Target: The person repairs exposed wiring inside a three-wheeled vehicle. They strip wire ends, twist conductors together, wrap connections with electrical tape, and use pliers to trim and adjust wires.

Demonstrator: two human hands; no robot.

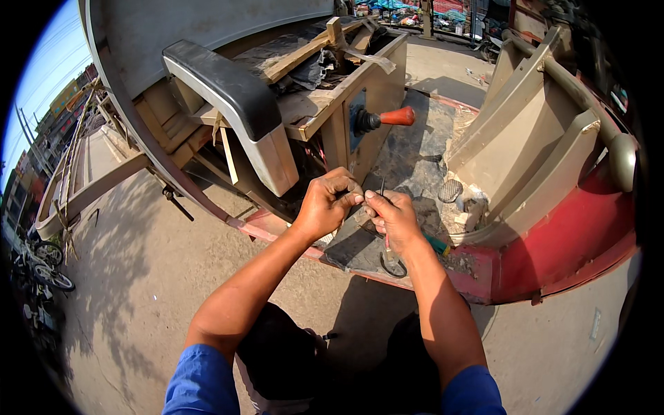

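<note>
While seemingly pinching at something tiny, holds the left hand [324, 202] and the right hand [395, 218] almost tip to tip, over the near part of the dusty dark floor [418, 155], on the near side of the red-knobbed lever [395, 116]. Has the left hand curled, thumb and forefinger pressed close; impossible to make out whether empty or nipping some small piece. Has the right hand curled likewise, thumb against forefinger, and seems also to carry a slim tool [387, 242] in the palm, with a thin dark tip above the fingers and a reddish part below. Looks light and stiff, though may slip a little in dusty fingers. Best taken by the lower part, snug in the palm, with the tip left free. As for any piece between the fingertips, would likely weigh next to nothing and drop easily, so asks for a gentle tip grip. Just below the tool, shows a dark curved loop [384, 268], perhaps joined to it, too unclear to say. Beside the right wrist, note a green handle [437, 243], partly hidden.
</note>
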